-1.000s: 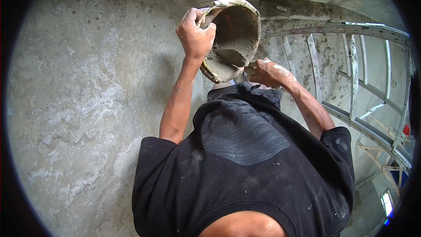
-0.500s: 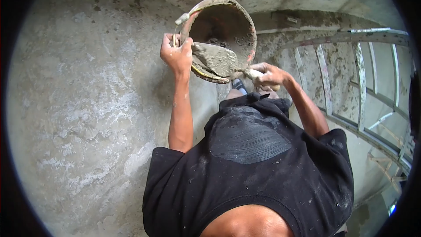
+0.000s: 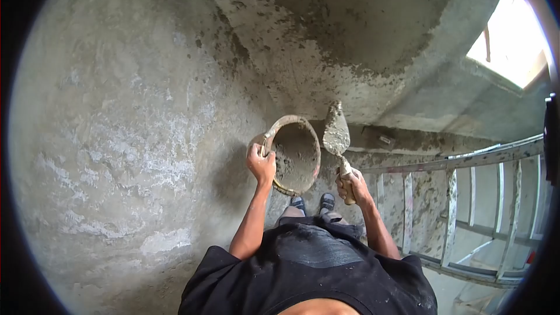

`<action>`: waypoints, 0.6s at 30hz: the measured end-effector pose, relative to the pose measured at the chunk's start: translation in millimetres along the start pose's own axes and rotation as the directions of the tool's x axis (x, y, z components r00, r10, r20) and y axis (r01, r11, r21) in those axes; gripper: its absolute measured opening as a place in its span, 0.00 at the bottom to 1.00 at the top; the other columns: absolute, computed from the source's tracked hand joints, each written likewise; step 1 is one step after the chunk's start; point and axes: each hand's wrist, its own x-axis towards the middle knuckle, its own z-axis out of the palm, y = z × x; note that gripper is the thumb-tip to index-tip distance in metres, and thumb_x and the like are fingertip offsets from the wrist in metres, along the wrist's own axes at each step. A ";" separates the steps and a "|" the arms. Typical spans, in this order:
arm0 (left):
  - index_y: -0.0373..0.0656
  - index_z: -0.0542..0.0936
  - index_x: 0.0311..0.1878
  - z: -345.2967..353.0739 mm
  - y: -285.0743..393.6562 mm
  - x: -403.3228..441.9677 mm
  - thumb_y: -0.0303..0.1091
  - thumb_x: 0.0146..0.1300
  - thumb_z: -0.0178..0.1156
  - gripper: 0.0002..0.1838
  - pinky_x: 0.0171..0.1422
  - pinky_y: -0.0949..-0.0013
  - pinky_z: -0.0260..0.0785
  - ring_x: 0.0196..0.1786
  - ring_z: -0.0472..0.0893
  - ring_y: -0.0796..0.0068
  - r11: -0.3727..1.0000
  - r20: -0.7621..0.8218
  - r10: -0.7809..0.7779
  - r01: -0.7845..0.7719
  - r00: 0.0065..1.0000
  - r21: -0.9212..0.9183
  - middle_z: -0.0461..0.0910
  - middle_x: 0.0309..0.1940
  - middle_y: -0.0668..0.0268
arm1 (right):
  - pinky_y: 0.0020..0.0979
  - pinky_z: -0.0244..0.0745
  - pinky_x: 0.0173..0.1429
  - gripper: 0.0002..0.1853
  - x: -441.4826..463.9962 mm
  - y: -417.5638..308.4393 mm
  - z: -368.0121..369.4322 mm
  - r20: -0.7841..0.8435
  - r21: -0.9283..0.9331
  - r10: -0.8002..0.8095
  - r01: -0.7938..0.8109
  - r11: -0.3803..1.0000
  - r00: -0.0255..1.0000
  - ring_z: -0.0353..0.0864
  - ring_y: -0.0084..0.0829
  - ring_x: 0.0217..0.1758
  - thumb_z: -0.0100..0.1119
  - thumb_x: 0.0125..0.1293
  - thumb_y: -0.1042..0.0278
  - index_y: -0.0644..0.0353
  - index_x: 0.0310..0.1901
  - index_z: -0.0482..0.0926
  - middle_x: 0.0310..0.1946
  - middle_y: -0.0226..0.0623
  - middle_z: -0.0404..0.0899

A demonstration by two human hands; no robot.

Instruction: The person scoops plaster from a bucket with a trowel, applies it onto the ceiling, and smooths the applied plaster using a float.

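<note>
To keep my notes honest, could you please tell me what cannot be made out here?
All in the head view:
Underside of the bucket: hidden by its walls.
Depth of the grey mix: hidden under its surface.
Far face of the trowel: turned away.
Whatever lies beyond the bright opening: lost in glare.
Right end of the ladder: cut off by the dark edge.

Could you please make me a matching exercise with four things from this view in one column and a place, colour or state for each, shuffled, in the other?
1. Bucket
2. Trowel
3. Ladder
4. Shirt

A. Held in the right hand
B. Black
C. Held by the left hand
D. At the right side of the view

Pairs: 1-C, 2-A, 3-D, 4-B
</note>
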 end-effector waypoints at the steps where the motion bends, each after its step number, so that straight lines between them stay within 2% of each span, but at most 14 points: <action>1: 0.35 0.68 0.24 -3.5 -5.5 -2.0 0.26 0.37 0.60 0.11 0.31 0.57 0.63 0.24 0.71 0.53 1.000 -0.014 -0.003 0.003 1.000 -0.008 0.71 0.20 0.55 | 0.23 0.62 0.19 0.10 4.6 -2.3 1.3 -0.041 -0.020 -0.017 0.016 1.000 0.999 0.65 0.20 0.17 0.51 0.58 0.66 0.63 0.39 0.69 0.21 0.29 0.67; 3: 0.35 0.68 0.23 -12.6 -17.9 -3.4 0.26 0.37 0.60 0.11 0.32 0.57 0.62 0.24 0.71 0.53 0.998 -0.023 -0.041 0.042 0.999 0.039 0.70 0.20 0.55 | 0.24 0.62 0.19 0.10 13.0 -7.0 7.8 -0.077 -0.049 -0.037 0.033 0.998 0.996 0.66 0.20 0.17 0.53 0.58 0.66 0.62 0.38 0.70 0.20 0.28 0.67; 5: 0.35 0.68 0.23 -23.9 -33.3 -5.4 0.26 0.36 0.59 0.10 0.32 0.57 0.62 0.25 0.71 0.53 0.998 -0.015 -0.063 0.063 0.998 0.015 0.70 0.20 0.55 | 0.25 0.63 0.19 0.10 18.7 -13.6 18.4 -0.127 -0.395 -0.052 -0.002 0.919 0.991 0.67 0.18 0.17 0.59 0.56 0.69 0.60 0.36 0.70 0.18 0.27 0.67; 6: 0.35 0.68 0.23 -28.8 -38.8 -7.0 0.26 0.36 0.59 0.10 0.33 0.57 0.62 0.25 0.71 0.52 0.997 -0.027 -0.064 0.065 0.998 0.031 0.71 0.20 0.55 | 0.25 0.63 0.19 0.10 21.9 -12.8 19.4 -0.127 -0.406 -0.062 0.005 0.914 0.990 0.67 0.18 0.17 0.59 0.56 0.69 0.60 0.36 0.70 0.18 0.27 0.67; 9: 0.35 0.69 0.23 -40.3 -51.8 -13.8 0.26 0.36 0.59 0.10 0.33 0.57 0.62 0.26 0.71 0.52 0.995 -0.016 -0.092 0.092 0.996 0.036 0.71 0.21 0.54 | 0.23 0.66 0.24 0.11 31.5 -1.6 13.1 -0.025 -0.712 0.007 -0.023 0.701 1.000 0.69 0.17 0.20 0.61 0.55 0.66 0.61 0.37 0.74 0.20 0.26 0.71; 10: 0.35 0.69 0.23 -41.1 -59.7 -18.9 0.26 0.36 0.59 0.10 0.33 0.57 0.62 0.26 0.71 0.52 0.996 -0.034 -0.077 0.079 0.996 0.044 0.71 0.21 0.54 | 0.21 0.66 0.26 0.13 33.2 -4.0 14.6 -0.061 -0.765 0.017 -0.058 0.641 0.998 0.70 0.15 0.21 0.62 0.54 0.63 0.60 0.39 0.75 0.20 0.25 0.72; 11: 0.35 0.69 0.23 -41.3 -64.4 -25.3 0.25 0.36 0.59 0.10 0.33 0.57 0.62 0.26 0.71 0.52 0.996 -0.054 -0.068 0.070 0.996 0.051 0.71 0.21 0.54 | 0.27 0.70 0.31 0.18 36.4 -8.9 17.0 -0.252 -0.862 0.105 -0.272 0.428 0.962 0.75 0.24 0.27 0.63 0.52 0.59 0.61 0.41 0.75 0.24 0.34 0.75; 13: 0.35 0.68 0.23 -45.9 -67.1 -35.8 0.24 0.36 0.59 0.09 0.33 0.57 0.61 0.25 0.70 0.53 0.995 -0.044 -0.079 0.081 0.996 0.050 0.70 0.20 0.55 | 0.36 0.72 0.38 0.23 40.4 -7.1 22.0 -0.012 -0.999 -0.219 -0.002 0.046 0.976 0.77 0.38 0.36 0.63 0.50 0.56 0.64 0.44 0.75 0.31 0.47 0.77; 14: 0.34 0.69 0.23 -48.2 -67.8 -42.1 0.24 0.36 0.59 0.09 0.33 0.57 0.61 0.26 0.71 0.53 0.995 -0.048 -0.084 0.086 0.995 0.053 0.70 0.21 0.55 | 0.36 0.72 0.38 0.23 44.7 -10.9 22.2 -0.008 -0.999 -0.209 -0.001 0.036 0.978 0.77 0.38 0.36 0.63 0.50 0.56 0.64 0.44 0.75 0.31 0.47 0.77; 16: 0.34 0.69 0.23 -51.1 -70.5 -52.4 0.24 0.37 0.58 0.09 0.33 0.57 0.61 0.26 0.71 0.53 0.993 -0.057 -0.097 0.100 0.994 0.066 0.70 0.21 0.54 | 0.41 0.70 0.46 0.27 59.0 -36.1 34.9 0.146 -0.980 0.000 0.144 -0.140 0.989 0.74 0.48 0.46 0.64 0.48 0.52 0.64 0.46 0.74 0.38 0.54 0.75; 17: 0.35 0.68 0.23 -51.1 -73.8 -57.9 0.24 0.36 0.58 0.09 0.32 0.57 0.61 0.25 0.71 0.54 0.991 -0.088 -0.098 0.106 0.991 0.082 0.70 0.21 0.55 | 0.41 0.71 0.46 0.28 70.3 -37.4 22.7 0.215 -0.943 0.033 0.217 -0.254 0.976 0.74 0.47 0.46 0.65 0.47 0.52 0.63 0.47 0.74 0.37 0.52 0.76; 18: 0.35 0.68 0.23 -50.1 -77.5 -64.0 0.23 0.36 0.58 0.09 0.32 0.58 0.61 0.25 0.70 0.55 0.989 -0.124 -0.101 0.113 0.987 0.099 0.70 0.21 0.55 | 0.41 0.71 0.45 0.29 86.2 -45.7 15.1 0.295 -0.904 0.171 0.332 -0.270 0.940 0.75 0.47 0.44 0.65 0.47 0.51 0.63 0.48 0.73 0.37 0.52 0.76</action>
